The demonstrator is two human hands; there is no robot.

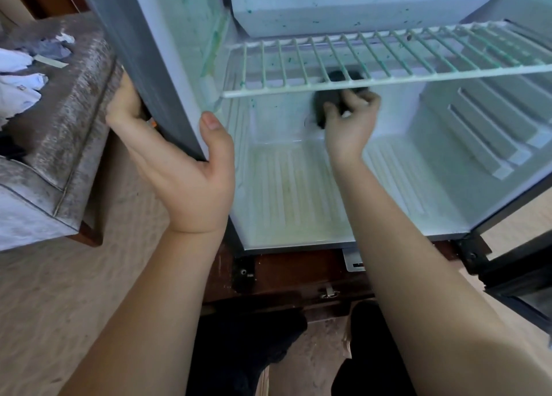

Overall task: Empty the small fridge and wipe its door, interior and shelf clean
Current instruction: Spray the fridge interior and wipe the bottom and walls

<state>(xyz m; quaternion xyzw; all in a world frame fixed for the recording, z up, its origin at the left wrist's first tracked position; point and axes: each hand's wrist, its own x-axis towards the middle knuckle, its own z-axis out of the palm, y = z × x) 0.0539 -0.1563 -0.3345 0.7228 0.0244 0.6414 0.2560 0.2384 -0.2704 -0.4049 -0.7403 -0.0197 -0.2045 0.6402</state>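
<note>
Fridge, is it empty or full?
Empty: white wire shelf and ribbed white floor are bare; only the right hand gripping a dark sponge is inside.

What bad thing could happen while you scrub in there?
The right hand, holding the dark cloth, sits just under the wire shelf, so knuckles could bump it or knock it loose. Hard scrubbing might also shift the fridge, which the left hand grips by its side edge.

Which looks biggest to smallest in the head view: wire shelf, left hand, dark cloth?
1. wire shelf
2. left hand gripping the fridge wall; it is nearer the camera, which inflates it
3. dark cloth, partly hidden behind the shelf and the fingers of the right hand
</note>
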